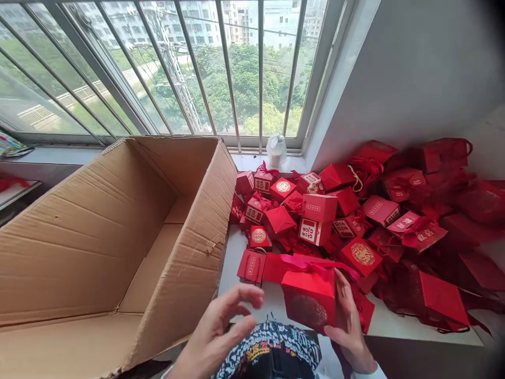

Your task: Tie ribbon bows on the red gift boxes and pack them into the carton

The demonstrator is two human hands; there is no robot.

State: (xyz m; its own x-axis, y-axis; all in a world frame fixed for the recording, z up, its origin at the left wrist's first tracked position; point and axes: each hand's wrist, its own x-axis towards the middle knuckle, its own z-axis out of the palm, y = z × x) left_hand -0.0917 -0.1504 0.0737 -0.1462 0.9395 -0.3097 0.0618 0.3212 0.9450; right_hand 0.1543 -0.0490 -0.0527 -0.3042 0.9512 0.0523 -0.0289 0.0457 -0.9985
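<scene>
Between the thumb and fingers of my right hand (349, 321) is a red gift box (307, 297) with a gold round emblem and a pink ribbon bow on top. My left hand (221, 326) hovers to the left of it, thumb and fingers apart, holding nothing. Just beyond that hand, a small red box (251, 266) with a dark cord lies on the white tabletop (272, 295). Many more red gift boxes (279, 218) are heaped behind and to the right, some with ribbons or cord handles.
A large open cardboard carton (189, 247) stands at the left, its inside bare where visible. A barred window (240, 68) is behind it. A small item in clear plastic (276, 150) rests on the sill. The wall (410, 68) bounds the right side.
</scene>
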